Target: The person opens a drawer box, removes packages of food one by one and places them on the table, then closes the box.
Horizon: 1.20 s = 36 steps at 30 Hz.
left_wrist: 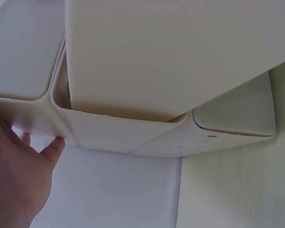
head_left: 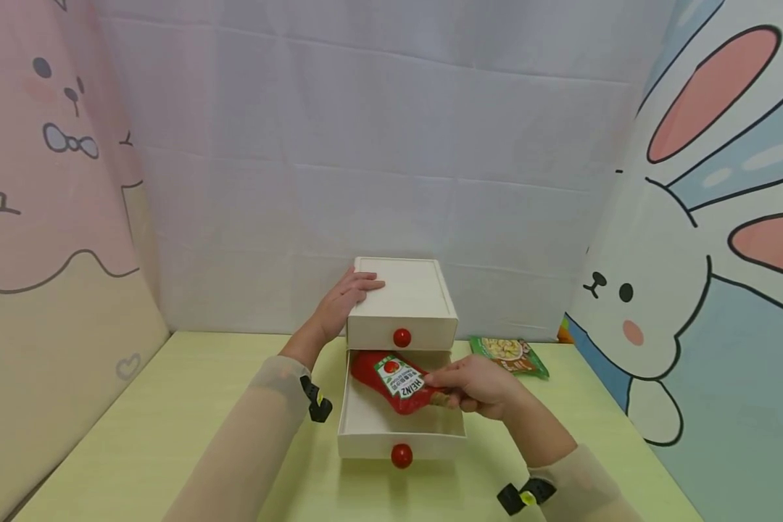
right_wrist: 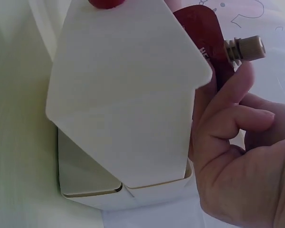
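A white cabinet (head_left: 401, 290) stands with its middle-level drawer (head_left: 372, 424) pulled out, a red knob on its front. Over the drawer lies a red Heinz ketchup pouch (head_left: 398, 380), tilted, its capped end toward the right. My right hand (head_left: 489, 388) pinches the pouch near that spout; in the right wrist view the hand (right_wrist: 242, 161) is beside the drawer wall, with the pouch (right_wrist: 202, 28) and its cap above the fingers. My left hand (head_left: 342, 301) rests on the cabinet's top left edge. In the left wrist view, the hand (left_wrist: 21, 175) touches the cabinet's side (left_wrist: 33, 114).
A green food packet (head_left: 512, 355) lies on the pale yellow table (head_left: 215, 413) to the right of the cabinet. A white cloth (head_left: 365, 145) hangs behind, with cartoon-printed panels at the left and right.
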{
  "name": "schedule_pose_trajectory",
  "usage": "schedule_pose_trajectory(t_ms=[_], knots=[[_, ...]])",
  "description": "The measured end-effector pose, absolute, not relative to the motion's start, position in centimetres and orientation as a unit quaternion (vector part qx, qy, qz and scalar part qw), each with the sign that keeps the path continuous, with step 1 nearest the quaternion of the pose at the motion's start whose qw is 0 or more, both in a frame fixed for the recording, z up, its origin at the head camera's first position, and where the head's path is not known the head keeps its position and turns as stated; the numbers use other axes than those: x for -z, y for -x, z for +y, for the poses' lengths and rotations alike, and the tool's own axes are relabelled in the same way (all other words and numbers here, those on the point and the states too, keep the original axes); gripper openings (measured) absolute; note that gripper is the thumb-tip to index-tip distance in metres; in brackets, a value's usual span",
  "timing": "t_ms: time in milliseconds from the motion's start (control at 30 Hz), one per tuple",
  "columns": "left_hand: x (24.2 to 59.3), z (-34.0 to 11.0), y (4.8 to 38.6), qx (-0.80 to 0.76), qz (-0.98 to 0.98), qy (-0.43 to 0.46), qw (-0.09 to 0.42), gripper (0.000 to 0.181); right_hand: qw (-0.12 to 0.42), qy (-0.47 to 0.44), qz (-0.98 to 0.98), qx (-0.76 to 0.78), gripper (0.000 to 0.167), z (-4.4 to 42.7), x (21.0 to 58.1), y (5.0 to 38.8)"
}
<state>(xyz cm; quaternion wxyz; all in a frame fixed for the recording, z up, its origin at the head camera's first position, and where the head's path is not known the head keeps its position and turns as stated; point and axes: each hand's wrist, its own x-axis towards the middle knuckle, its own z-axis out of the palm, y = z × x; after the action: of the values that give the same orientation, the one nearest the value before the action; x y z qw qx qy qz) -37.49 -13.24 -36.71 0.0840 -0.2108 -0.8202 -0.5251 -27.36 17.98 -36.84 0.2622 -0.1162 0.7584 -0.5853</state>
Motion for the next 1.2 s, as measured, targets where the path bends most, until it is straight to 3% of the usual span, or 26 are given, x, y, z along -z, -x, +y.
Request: schedule_pose_trajectory(t_ms=[200,1200], knots=[[36.8,-13.2,37.4,0.525,-0.822,0.207,0.08,0.051,0.276,0.111,0.69,0.66,0.018,18.5,37.2,26.9],[36.6,-13.3,37.2,0.524,-0.821,0.21,0.082,0.05,0.227,0.199,0.578,0.758,0.033,22.7,35.4,23.8]])
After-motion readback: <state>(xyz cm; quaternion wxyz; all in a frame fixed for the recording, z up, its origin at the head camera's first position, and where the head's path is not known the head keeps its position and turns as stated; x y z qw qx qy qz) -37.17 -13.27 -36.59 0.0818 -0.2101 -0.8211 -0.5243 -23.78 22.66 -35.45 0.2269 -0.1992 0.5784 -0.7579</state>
